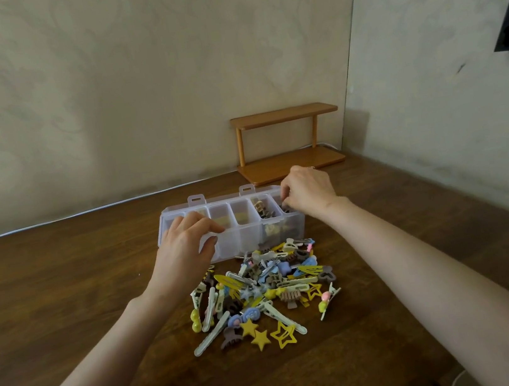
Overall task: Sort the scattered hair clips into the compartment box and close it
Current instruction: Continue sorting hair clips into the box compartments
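The open compartment box point(251, 226) sits on the wooden table point(62, 287), the hair clips point(261, 294) piled just before it. The left hand point(182, 246) grips its front-left rim; the right hand point(307, 191) pinches 1 dark clip point(285, 206) over the rightmost compartment

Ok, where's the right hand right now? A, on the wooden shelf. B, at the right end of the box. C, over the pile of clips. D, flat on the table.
B: the right hand reaches into the rightmost compartment of the box, its fingers pinching a dark clip.
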Action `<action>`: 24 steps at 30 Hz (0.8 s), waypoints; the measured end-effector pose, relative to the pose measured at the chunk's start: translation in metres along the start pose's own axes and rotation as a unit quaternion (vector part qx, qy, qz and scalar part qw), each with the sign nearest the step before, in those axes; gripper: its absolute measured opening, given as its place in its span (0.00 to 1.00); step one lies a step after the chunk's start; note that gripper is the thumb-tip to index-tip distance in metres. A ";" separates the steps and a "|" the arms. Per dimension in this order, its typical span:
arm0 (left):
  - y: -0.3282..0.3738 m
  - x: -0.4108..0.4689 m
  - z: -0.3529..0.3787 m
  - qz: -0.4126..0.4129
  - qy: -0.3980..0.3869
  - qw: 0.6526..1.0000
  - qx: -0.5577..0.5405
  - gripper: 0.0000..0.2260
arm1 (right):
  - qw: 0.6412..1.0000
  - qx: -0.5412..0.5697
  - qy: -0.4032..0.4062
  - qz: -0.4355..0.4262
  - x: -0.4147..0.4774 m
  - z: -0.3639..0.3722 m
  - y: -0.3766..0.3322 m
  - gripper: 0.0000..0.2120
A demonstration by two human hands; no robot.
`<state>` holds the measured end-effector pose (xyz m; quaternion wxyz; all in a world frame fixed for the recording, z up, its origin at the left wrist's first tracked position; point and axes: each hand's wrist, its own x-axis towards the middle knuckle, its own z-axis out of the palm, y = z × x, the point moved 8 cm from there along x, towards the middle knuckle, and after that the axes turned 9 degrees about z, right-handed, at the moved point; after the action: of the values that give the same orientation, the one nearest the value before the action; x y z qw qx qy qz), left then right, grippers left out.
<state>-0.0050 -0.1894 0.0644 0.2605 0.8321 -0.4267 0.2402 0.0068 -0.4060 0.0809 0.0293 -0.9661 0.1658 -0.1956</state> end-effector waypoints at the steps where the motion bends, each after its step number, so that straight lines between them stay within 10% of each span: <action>1: 0.000 0.000 0.000 -0.001 0.000 1.000 0.000 0.09 | 1.000 -0.002 0.009 -0.006 0.000 -0.001 -0.001 0.06; 10: -0.001 0.000 0.001 0.000 0.001 1.000 0.001 0.08 | 0.985 0.169 0.033 0.000 0.001 -0.031 0.002 0.05; 24: -0.001 0.000 0.001 -0.002 0.001 1.000 -0.003 0.08 | 0.989 0.144 -0.037 0.016 0.005 -0.018 0.015 0.05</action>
<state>-0.0036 -0.1896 0.0634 0.2637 0.8318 -0.4256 0.2394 -0.0003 -0.4212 0.0972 0.1771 -0.9557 0.1506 -0.1807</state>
